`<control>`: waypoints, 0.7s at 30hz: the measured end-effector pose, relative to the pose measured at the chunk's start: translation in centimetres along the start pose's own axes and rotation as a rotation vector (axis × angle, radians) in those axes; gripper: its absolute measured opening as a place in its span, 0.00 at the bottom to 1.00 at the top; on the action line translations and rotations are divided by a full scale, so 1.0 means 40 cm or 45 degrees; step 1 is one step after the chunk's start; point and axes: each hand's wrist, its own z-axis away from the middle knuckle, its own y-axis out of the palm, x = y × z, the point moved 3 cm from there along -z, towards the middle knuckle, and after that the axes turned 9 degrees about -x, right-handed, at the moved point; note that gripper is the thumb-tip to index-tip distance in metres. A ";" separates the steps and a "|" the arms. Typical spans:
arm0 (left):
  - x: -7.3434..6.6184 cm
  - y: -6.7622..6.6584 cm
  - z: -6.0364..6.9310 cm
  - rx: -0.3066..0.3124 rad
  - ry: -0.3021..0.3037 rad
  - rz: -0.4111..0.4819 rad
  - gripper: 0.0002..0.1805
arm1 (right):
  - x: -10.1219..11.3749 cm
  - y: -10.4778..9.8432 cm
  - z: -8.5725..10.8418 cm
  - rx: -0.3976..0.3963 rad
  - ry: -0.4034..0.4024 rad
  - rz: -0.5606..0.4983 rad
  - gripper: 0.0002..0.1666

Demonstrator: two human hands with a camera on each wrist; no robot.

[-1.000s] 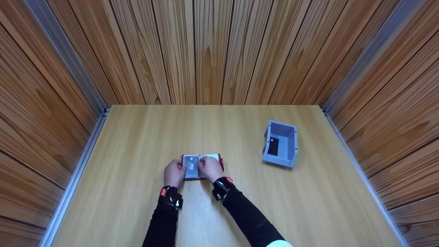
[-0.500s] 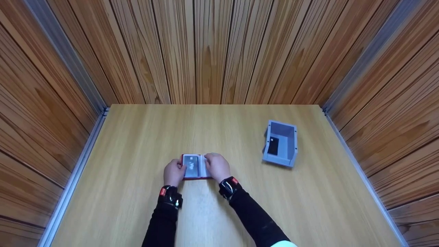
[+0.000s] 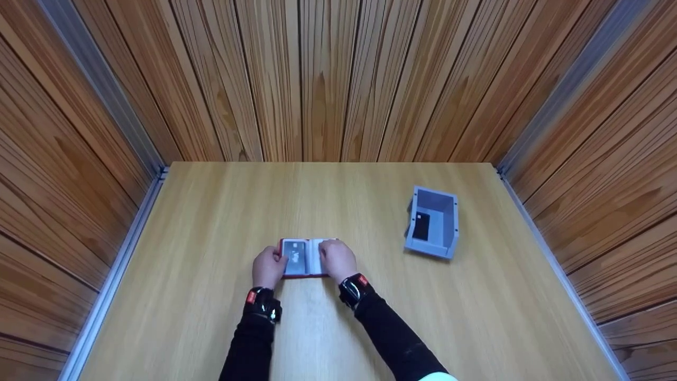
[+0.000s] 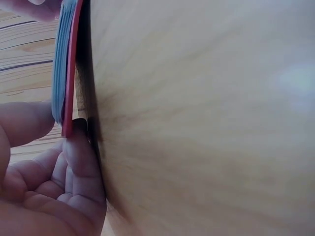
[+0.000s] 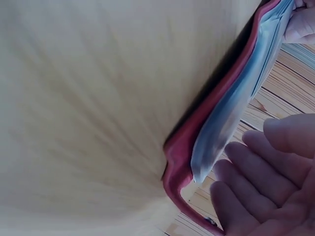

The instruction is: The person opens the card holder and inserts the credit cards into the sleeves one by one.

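On the desk (image 3: 365, 206), a little left of midway between its side edges, a red card holder (image 3: 309, 259) lies spread open, pages up. Left hand (image 3: 268, 266) pinches the holder's left edge, thumb over the pages, a finger under the red cover. Right hand (image 3: 338, 259) is over the right-hand page, fingers loosely bent, thumb apart, nothing gripped; contact with the page cannot be told. A strap with a snap stud (image 5: 210, 222) hangs off the holder's right side, unfastened. Toward the desk's far right corner: grey plastic bin (image 3: 427, 246), a black card (image 3: 421, 226) inside along its left wall. Progress, by judgement: partway. Done: holder opened, a dark card (image 3: 294, 256) seated in the left-hand page. Left: no card seen on the visible part of the right-hand page, strap undone, black card outside the holder. Against one second ago: right hand has shifted from the holder's middle fold out to the right, uncovering the fold and hiding most of the right edge. Left hand, bin and both cards unchanged.
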 end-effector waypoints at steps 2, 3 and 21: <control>0.000 0.000 0.000 -0.001 -0.008 0.001 0.13 | -0.002 0.003 -0.001 0.010 -0.010 0.013 0.04; -0.001 0.000 0.000 -0.001 -0.010 0.003 0.13 | -0.001 0.004 -0.001 0.011 -0.014 0.018 0.05; -0.002 -0.002 0.002 -0.014 0.032 0.014 0.13 | -0.003 0.005 0.004 0.153 0.053 0.033 0.11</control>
